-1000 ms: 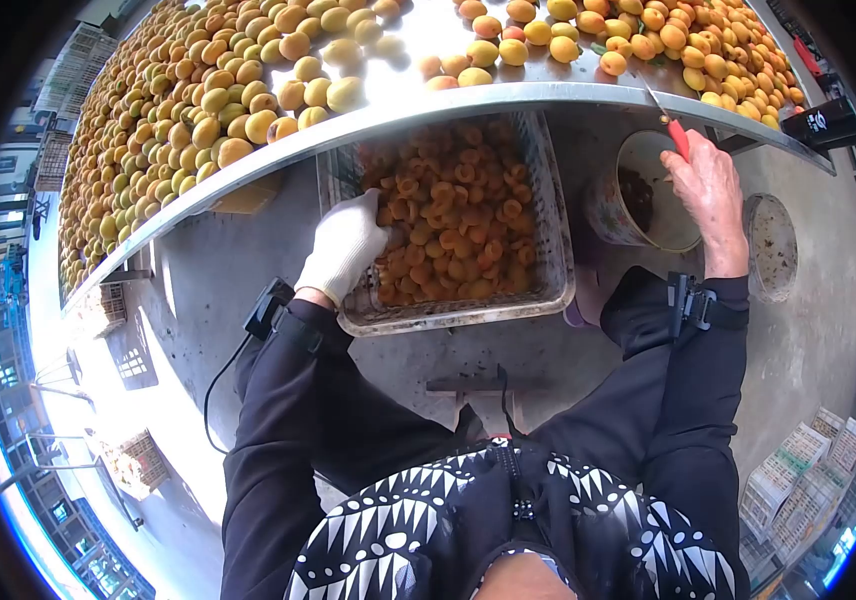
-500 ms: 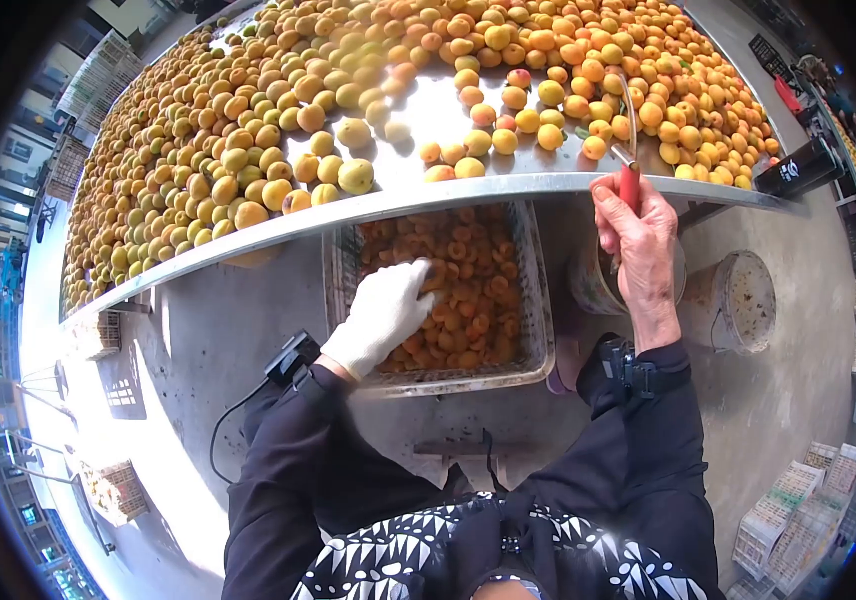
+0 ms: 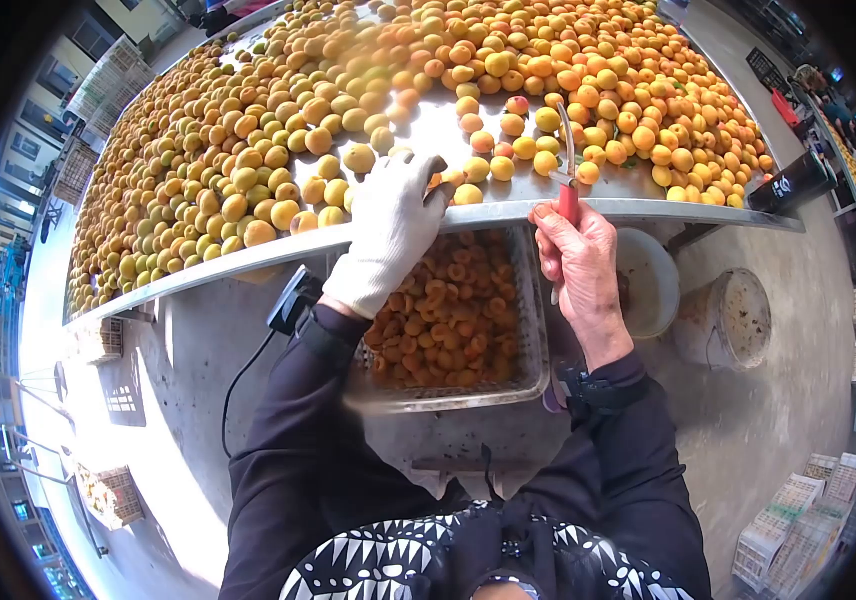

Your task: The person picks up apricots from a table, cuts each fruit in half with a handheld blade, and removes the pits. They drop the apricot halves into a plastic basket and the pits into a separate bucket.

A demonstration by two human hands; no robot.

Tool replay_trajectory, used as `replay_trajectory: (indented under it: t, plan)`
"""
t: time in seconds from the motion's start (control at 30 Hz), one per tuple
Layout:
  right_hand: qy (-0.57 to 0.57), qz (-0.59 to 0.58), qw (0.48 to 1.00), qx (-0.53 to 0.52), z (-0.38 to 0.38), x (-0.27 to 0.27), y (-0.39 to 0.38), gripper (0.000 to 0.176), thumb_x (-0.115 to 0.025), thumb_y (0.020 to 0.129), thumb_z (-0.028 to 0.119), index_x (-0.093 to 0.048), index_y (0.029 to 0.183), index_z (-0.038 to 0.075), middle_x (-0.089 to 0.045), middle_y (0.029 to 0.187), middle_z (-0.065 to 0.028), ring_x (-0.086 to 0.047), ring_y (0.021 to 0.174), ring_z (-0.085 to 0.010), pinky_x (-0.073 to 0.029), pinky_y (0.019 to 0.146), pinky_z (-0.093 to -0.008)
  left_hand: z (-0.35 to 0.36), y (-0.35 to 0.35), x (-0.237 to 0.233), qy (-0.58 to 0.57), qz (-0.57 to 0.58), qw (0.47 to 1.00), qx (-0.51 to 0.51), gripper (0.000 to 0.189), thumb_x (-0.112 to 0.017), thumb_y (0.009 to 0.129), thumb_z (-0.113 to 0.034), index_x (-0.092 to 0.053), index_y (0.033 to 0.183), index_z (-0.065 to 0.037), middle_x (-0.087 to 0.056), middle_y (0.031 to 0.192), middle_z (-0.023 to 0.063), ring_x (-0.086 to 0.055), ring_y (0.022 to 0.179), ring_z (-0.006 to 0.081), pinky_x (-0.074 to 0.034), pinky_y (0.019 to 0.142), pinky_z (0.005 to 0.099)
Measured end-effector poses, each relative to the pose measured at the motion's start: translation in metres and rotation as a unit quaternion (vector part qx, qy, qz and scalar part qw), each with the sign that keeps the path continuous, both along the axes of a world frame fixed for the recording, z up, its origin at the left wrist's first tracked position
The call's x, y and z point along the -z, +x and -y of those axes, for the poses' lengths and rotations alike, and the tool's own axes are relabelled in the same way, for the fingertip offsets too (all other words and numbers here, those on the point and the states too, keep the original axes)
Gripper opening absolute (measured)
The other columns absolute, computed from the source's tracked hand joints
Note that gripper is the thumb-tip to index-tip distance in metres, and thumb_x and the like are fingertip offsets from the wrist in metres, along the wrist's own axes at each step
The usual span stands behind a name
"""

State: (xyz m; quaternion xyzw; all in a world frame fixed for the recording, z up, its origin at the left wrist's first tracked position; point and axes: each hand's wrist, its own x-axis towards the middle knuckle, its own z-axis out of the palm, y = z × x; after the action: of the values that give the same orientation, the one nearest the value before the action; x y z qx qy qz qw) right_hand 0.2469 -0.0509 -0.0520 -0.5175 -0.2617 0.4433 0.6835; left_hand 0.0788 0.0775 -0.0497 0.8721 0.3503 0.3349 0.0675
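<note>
**Gloved hand on edge fruit, knife held ready**

Left hand [image 3: 393,225], white glove, lies over the near edge of the table [image 3: 248,257]. Fingers are spread and flat on the front row of apricots [image 3: 428,80]. It is open, nothing gripped that I can see. One orange fruit peeks out under the fingertips; the palm hides the rest.

Right hand [image 3: 576,270], bare, fist closed round the red handle of the knife [image 3: 565,165]. The blade points up and away across the near edge, just right of the left hand. Can't tell if it touches any fruit.

Whole apricots cover the table almost to the near edge, thinner at the middle front. Under the near edge sits a crate [image 3: 448,398] of halved apricots [image 3: 443,310]. A white bucket [image 3: 653,285] stands just right of it, beside the right hand.

Doing it well, my read:
- Take one apricot only, the one nearest the edge, so its neighbours don't roll off the lip.
- Curl the fingers fully round it before lifting, since the glove likely dulls feel.
- Keep the blade tip turned away from the gloved fingers while the hands are this close.
- Work above the crate, so anything dropped lands in it, not on the floor.
- Squeeze lightly; ripe fruit probably bruises.
</note>
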Motion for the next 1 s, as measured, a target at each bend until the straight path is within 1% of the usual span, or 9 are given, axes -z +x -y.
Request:
replay_trajectory:
  t: [0.1,0.2,0.3,0.5,0.67,0.77,0.9,0.97,1.0]
  plan:
    - [0.004,0.003,1.0,-0.009,0.001,0.002,0.003,0.012,-0.068,0.092,0.012,-0.064,0.094,0.001,-0.057,0.069,0.0011,-0.045,0.052,-0.0011,-0.034,0.043,-0.0156,-0.029,0.032,-0.002,0.013,-0.062,0.998,-0.001,0.031,-0.071,0.081,-0.026,-0.069,0.104,-0.006,-0.067,0.098,0.0136,-0.062,0.095,0.031,-0.05,0.081,0.0423]
    - [0.003,0.008,1.0,0.003,0.001,0.002,0.004,0.012,-0.067,0.092,0.012,-0.064,0.094,0.001,-0.055,0.067,0.0021,-0.044,0.05,-0.001,-0.033,0.042,-0.0158,-0.049,0.057,0.011,0.005,-0.156,0.987,0.03,0.024,-0.069,0.076,-0.021,-0.07,0.09,-0.002,-0.063,0.097,0.019,-0.061,0.096,0.0339,-0.05,0.08,0.0445]
    - [0.005,0.009,1.0,0.017,0.001,0.0,0.007,0.011,-0.067,0.092,0.012,-0.064,0.093,0.002,-0.054,0.066,0.0026,-0.043,0.049,-0.0012,-0.032,0.042,-0.0159,-0.062,0.068,0.024,-0.003,-0.192,0.981,0.023,0.021,-0.066,0.076,-0.017,-0.07,0.09,-0.002,-0.064,0.095,0.0198,-0.061,0.095,0.0351,-0.05,0.08,0.0444]
    - [0.001,0.013,1.0,-0.001,0.002,0.0,0.008,0.014,-0.068,0.09,0.016,-0.063,0.09,0.004,-0.054,0.063,0.0023,-0.045,0.049,-0.0027,-0.035,0.044,-0.0185,-0.071,0.066,0.027,-0.029,-0.17,0.984,0.042,0.021,-0.067,0.076,-0.017,-0.069,0.092,-0.002,-0.065,0.092,0.0189,-0.063,0.091,0.0346,-0.05,0.079,0.043]
    - [-0.008,0.017,0.999,0.038,0.0,-0.003,0.004,0.018,-0.069,0.09,0.02,-0.062,0.093,0.003,-0.056,0.067,0.001,-0.047,0.05,-0.0031,-0.036,0.044,-0.0183,-0.021,0.043,-0.024,-0.105,-0.089,0.988,0.077,0.029,-0.076,0.075,-0.02,-0.068,0.097,-0.004,-0.067,0.095,0.0152,-0.063,0.093,0.0333,-0.05,0.081,0.0415]
    - [-0.027,-0.039,0.999,-0.015,-0.003,-0.003,-0.001,0.023,-0.069,0.093,0.025,-0.062,0.097,0.004,-0.057,0.071,0.0009,-0.049,0.051,-0.0034,-0.037,0.044,-0.0184,0.017,0.025,-0.049,-0.116,-0.068,0.983,0.125,0.031,-0.076,0.077,-0.019,-0.067,0.103,-0.004,-0.069,0.102,0.0123,-0.061,0.099,0.031,-0.048,0.087,0.0392]
    - [0.07,-0.175,0.974,-0.127,-0.002,0.005,-0.016,0.023,-0.065,0.096,0.027,-0.063,0.104,0.005,-0.065,0.082,-0.0013,-0.054,0.057,-0.0034,-0.039,0.046,-0.018,0.051,0.008,-0.054,-0.038,-0.066,0.988,0.132,0.041,-0.078,0.076,-0.019,-0.065,0.113,-0.006,-0.066,0.107,0.01,-0.061,0.101,0.0258,-0.047,0.087,0.037]
    - [0.105,-0.262,0.948,-0.15,0.003,-0.003,-0.02,0.025,-0.064,0.097,0.026,-0.063,0.109,0.005,-0.067,0.087,-0.0011,-0.056,0.06,-0.0034,-0.039,0.047,-0.0182,0.064,-0.002,-0.055,-0.209,0.129,0.959,0.14,0.044,-0.079,0.076,-0.013,-0.062,0.114,-0.002,-0.062,0.106,0.0124,-0.064,0.099,0.026,-0.053,0.082,0.0373]
    - [0.121,-0.27,0.938,-0.178,0.005,-0.003,-0.022,0.026,-0.062,0.098,0.026,-0.063,0.115,0.006,-0.068,0.091,0.0002,-0.059,0.067,-0.0038,-0.041,0.05,-0.0192,0.071,-0.006,-0.055,-0.289,0.17,0.93,0.149,0.052,-0.08,0.079,-0.015,-0.058,0.123,0.001,-0.061,0.111,0.0109,-0.062,0.107,0.018,-0.055,0.083,0.031]
